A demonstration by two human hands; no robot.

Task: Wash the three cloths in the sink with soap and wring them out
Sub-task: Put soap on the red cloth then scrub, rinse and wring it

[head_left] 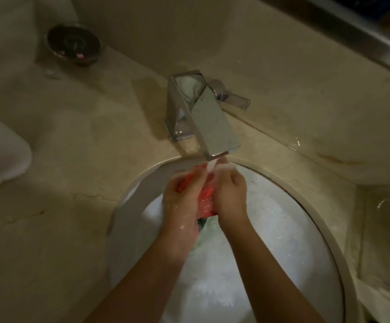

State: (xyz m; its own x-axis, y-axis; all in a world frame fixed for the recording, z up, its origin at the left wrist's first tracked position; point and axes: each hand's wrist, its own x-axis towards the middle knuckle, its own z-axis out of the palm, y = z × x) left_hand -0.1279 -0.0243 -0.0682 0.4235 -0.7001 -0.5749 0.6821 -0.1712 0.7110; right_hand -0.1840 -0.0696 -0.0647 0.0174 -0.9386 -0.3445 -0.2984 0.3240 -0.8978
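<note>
red cloth (pixel 206 198): bunched between both hands under the chrome faucet (pixel 209 123) stream | left hand (pixel 184 201): fingers curled round cloth | right hand (pixel 230 192): gripping cloth, soapy | sink (pixel 282 229): white basin, foamy water | soap dish (pixel 74 44): back left on counter (pixel 61 159)

Both hands (pixel 206 194) curled, pressed together

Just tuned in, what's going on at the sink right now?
A person is washing a red cloth under the running faucet. Both the left hand and the right hand have a grip on it, bunched between them over the white sink. Something dark and greenish lies just below the hands, perhaps another cloth. A soap dish sits on the counter, back left.
</note>
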